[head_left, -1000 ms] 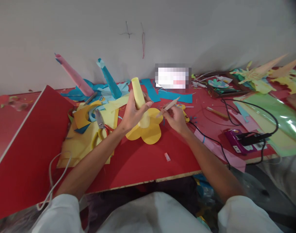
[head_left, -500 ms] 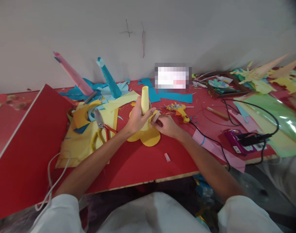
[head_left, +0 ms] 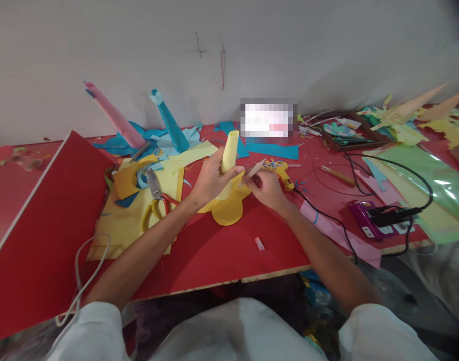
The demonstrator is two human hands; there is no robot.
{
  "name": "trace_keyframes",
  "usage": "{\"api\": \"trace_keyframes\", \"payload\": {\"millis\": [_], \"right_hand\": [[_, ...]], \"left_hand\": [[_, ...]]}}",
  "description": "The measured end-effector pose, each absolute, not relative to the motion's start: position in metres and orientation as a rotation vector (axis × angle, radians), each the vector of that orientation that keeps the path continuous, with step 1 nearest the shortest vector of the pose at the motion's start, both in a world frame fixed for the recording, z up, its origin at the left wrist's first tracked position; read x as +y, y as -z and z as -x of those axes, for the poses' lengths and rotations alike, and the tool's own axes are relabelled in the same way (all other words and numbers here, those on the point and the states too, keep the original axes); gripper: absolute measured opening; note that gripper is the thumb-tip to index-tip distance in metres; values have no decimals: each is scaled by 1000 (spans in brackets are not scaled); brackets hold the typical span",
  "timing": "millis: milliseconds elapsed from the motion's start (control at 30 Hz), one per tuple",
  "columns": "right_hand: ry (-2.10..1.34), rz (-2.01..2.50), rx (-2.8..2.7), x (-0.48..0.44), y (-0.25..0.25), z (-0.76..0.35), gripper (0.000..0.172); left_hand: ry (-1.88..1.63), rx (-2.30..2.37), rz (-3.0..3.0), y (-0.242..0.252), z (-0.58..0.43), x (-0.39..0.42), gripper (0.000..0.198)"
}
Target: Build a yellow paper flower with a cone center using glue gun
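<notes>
My left hand (head_left: 208, 184) is wrapped round a pale yellow paper tube (head_left: 230, 149) that stands nearly upright, leaning slightly right. Its lower end meets a darker yellow, flower-shaped paper base (head_left: 227, 214) with rounded petals. Close to the tube's right side, my right hand (head_left: 269, 190) pinches a short pale stick (head_left: 256, 169), whose exact kind I cannot make out. The stick points up and to the right. Just behind the right hand lies a yellow glue gun (head_left: 285, 176), partly covered by that hand.
Scissors (head_left: 154, 193) with red and yellow handles rest on yellow paper at left. Pink (head_left: 114, 115) and blue (head_left: 171, 123) paper cones stand behind. A black cord runs right to a purple power box (head_left: 368, 220). A small eraser-like piece (head_left: 259, 243) lies near the front edge.
The tube and its flower base have tilted and turned a little, the tube's top shifting right. My right hand has moved slightly right, and the stick now shows more fully.
</notes>
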State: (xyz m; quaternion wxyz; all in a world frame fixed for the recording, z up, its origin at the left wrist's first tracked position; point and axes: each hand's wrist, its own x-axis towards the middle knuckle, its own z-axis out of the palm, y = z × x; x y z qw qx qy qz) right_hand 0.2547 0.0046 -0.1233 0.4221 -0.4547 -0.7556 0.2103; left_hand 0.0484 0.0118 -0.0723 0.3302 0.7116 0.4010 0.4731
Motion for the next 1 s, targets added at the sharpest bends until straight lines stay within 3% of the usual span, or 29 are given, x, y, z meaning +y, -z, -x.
{"api": "trace_keyframes", "payload": {"millis": [200, 433, 767, 1000], "right_hand": [[-568, 1092, -1620, 2, 117, -260, 40], [-562, 1088, -1715, 3, 118, -260, 38], [-646, 1027, -2183, 4, 130, -253, 30], [-563, 1095, -2110, 8, 134, -250, 28]], "left_hand": [[-1261, 736, -1729, 49, -36, 18, 53], [-922, 719, -1718, 62, -34, 23, 47], [-1223, 862, -1716, 78, -56, 8, 33], [-1265, 881, -1661, 78, -59, 5, 29]]}}
